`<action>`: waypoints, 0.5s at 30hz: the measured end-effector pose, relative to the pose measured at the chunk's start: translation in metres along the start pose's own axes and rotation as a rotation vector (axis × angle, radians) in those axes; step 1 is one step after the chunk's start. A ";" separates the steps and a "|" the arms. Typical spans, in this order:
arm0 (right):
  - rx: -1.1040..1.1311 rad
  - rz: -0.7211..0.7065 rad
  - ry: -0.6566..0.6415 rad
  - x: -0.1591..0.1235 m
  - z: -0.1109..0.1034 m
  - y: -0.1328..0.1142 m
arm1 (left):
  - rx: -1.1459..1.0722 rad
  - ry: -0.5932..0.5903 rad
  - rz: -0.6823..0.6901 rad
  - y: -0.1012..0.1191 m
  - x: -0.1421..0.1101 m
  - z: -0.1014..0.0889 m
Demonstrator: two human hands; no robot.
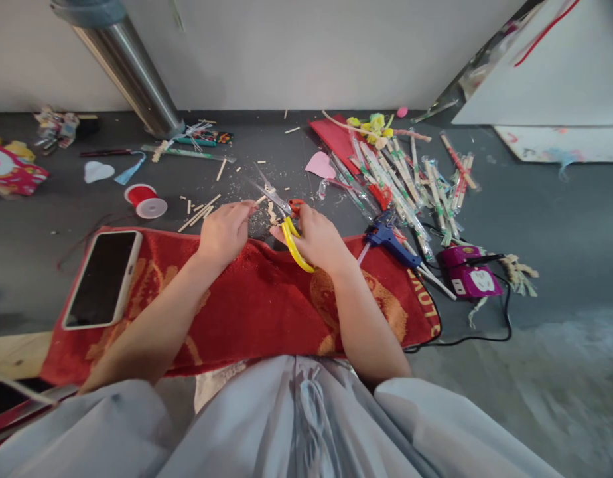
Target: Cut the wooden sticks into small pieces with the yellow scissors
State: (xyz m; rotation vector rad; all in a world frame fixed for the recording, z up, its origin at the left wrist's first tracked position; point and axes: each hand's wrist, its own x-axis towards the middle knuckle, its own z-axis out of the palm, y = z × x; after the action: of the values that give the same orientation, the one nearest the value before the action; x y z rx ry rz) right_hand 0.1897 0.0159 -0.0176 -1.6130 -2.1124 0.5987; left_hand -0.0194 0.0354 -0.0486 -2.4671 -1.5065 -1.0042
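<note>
Both hands work close together over the red towel [257,299]: left hand [225,232] pinches a thin wooden stick [261,198] by its end, right hand [319,240] grips yellow-handled scissors [286,222], blades open toward the stick; glue gun [389,238] just right of the right hand, phone [103,277] left

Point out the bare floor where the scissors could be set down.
Bare grey floor right of the purple power strip, and between the red thread spool and black phone. Crowded: wrapped chopsticks pile, stick scraps.

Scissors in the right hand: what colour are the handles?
Yellow scissors handles, orange at the pivot; head view.
</note>
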 end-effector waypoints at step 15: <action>-0.064 0.152 -0.020 0.004 0.000 -0.010 | 0.002 -0.015 -0.036 0.002 0.003 -0.006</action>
State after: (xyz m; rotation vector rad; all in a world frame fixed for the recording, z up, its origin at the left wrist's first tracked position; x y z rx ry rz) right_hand 0.1813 0.0172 -0.0114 -1.8230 -2.0552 0.6029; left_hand -0.0193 0.0343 -0.0420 -2.4601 -1.5602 -0.9917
